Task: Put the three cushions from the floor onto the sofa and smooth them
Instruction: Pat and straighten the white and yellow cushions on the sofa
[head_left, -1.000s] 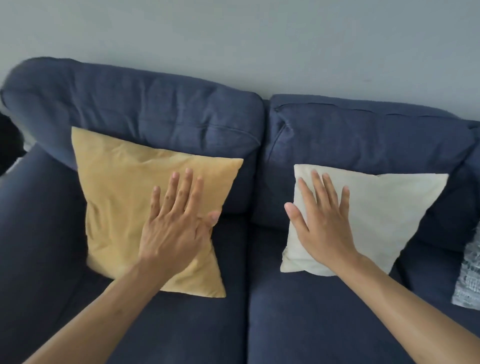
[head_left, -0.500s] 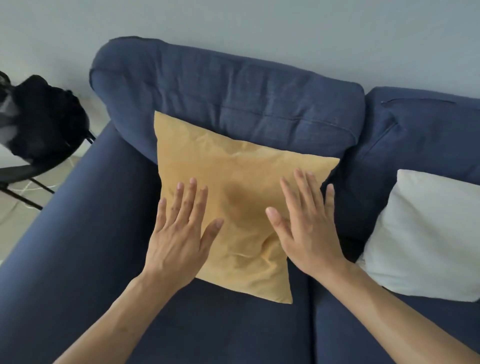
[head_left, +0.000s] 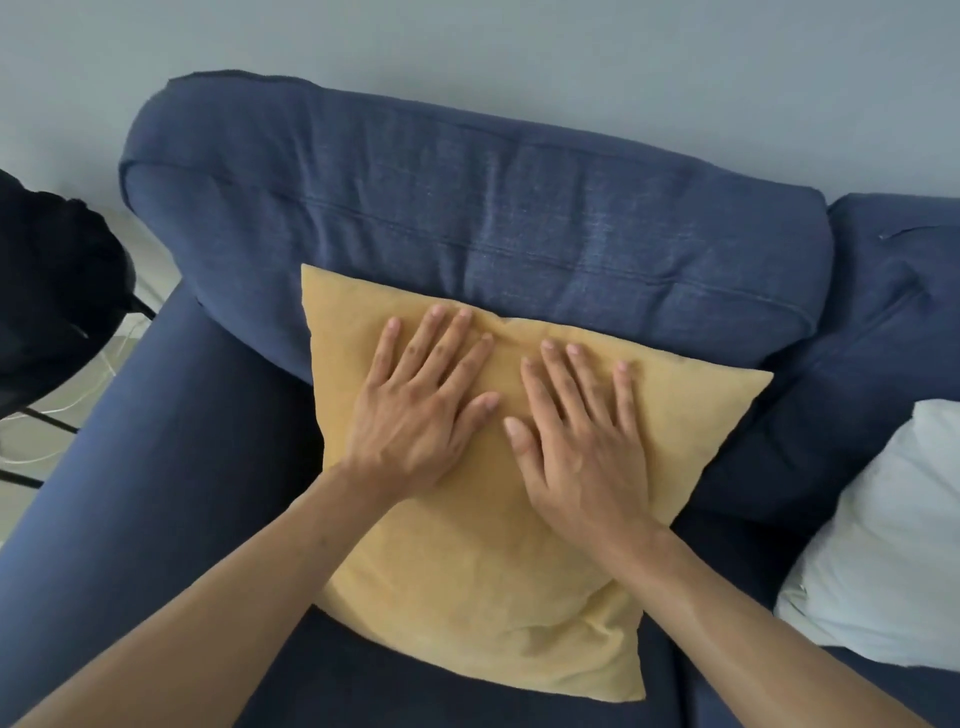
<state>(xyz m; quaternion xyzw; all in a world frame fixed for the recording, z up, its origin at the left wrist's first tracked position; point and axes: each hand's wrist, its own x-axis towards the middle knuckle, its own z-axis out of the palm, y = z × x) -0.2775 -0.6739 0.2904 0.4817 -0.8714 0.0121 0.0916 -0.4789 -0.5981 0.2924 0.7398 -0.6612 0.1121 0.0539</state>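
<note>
The fingers (head_left: 457, 338) of the left hand (head_left: 415, 415) are spread and laid flat on the upper half of the yellow cushion (head_left: 467, 571), their tips near its top edge. The right hand (head_left: 582, 457) lies just beside it, palm down, fingers likewise fanned and pressed into the fabric; the two thumbs almost meet. Neither hand grips anything.

The yellow cushion leans against the back cushion (head_left: 467, 208) of the dark blue sofa (head_left: 130, 467), its lower edge on the seat near the left armrest. No label, brand or writing can be read on any fabric.

A white cushion (head_left: 883, 545) rests on the seat to the right, cut off by the frame edge. A third cushion is not in view. At the left edge a black object (head_left: 52, 286) on thin dark legs is only partly visible and hard to identify. Both forearms run out of the bottom of the frame.
</note>
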